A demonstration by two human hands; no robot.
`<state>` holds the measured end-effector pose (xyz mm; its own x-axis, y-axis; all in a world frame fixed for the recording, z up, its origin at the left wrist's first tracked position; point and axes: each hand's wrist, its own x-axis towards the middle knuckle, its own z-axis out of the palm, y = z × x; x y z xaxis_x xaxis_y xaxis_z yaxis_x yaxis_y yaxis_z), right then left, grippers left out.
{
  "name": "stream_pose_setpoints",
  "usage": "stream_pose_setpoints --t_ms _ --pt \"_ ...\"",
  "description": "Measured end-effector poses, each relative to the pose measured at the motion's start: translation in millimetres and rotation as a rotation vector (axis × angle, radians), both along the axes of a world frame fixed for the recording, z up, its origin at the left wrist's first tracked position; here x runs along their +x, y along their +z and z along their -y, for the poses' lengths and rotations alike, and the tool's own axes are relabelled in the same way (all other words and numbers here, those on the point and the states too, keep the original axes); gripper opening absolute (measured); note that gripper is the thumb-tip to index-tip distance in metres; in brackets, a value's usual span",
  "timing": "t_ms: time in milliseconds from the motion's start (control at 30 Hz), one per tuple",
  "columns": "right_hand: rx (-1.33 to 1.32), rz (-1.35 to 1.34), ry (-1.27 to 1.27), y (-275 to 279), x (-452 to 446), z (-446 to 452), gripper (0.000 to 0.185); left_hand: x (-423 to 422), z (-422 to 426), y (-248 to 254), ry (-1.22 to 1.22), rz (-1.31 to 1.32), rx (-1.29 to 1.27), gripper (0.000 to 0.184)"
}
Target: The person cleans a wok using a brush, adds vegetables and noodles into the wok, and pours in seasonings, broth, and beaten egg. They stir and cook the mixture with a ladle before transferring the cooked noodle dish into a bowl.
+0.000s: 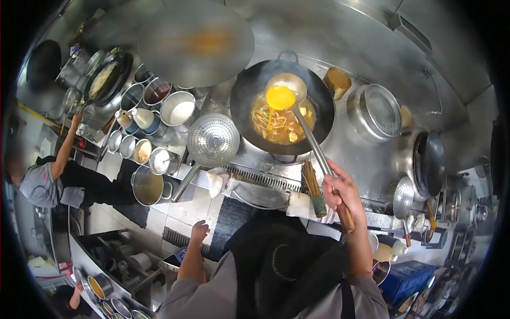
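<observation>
One black apron [265, 250] lies nearest the camera, with a grey sleeve at each side of it. The right hand [344, 190] has its fingers wrapped round the handle of one ladle [314, 141]. The left hand [200, 231] hangs low over the floor, fingers loosely bent, with nothing in them.

The ladle's bowl is over one wok [243, 101], which has two loop handles, and holds yellow liquid [280, 97]; one thin stream runs from it down to the noodles [260, 120] in broth. One bristle brush [312, 183] stands just beside the right hand. Two perforated skimmers are in view: a large one [213, 137] left of the wok, a smaller one [403, 194] well to the right. Beyond the large skimmer are four small tubs [127, 146] and two squeeze bottles [143, 118]. Two other people [40, 183] show at the left.
</observation>
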<state>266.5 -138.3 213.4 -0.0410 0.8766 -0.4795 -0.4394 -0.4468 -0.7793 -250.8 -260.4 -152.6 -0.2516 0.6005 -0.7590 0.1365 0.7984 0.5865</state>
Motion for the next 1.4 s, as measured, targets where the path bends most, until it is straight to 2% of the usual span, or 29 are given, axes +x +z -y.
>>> stream_pose_setpoints --t_ms 100,200,400,533,667,733,1000,1133,1200,1400 --pt "0.068 -0.047 -0.015 4 9 -22 0.066 3 8 9 0.050 0.026 0.021 0.055" --pt "0.143 -0.102 -0.018 16 22 -46 0.062 3 26 -3 0.106 0.069 0.020 0.058" --pt "0.266 0.007 -0.065 34 60 -58 0.066 22 41 -2 0.112 0.066 0.004 0.053" --pt "0.227 0.192 -0.088 40 79 -35 0.067 34 43 -17 0.210 0.123 0.083 0.051" --pt "0.129 0.189 -0.102 33 94 -8 0.068 46 35 -19 0.129 0.128 0.068 0.052" --pt "0.099 0.180 -0.105 31 92 1 0.067 52 28 -19 0.068 0.076 0.072 0.053" --pt "0.113 0.133 -0.079 20 54 -37 0.059 55 22 -14 0.121 0.089 0.088 0.051" --pt "0.199 0.113 -0.055 23 23 -68 0.060 45 31 -18 0.162 0.119 0.096 0.051" --pt "0.224 0.031 -0.010 26 14 -76 0.071 39 37 -22 0.142 0.093 0.076 0.050" --pt "0.187 0.074 0.014 25 4 -47 0.067 33 54 -19 0.206 0.099 0.055 0.050"
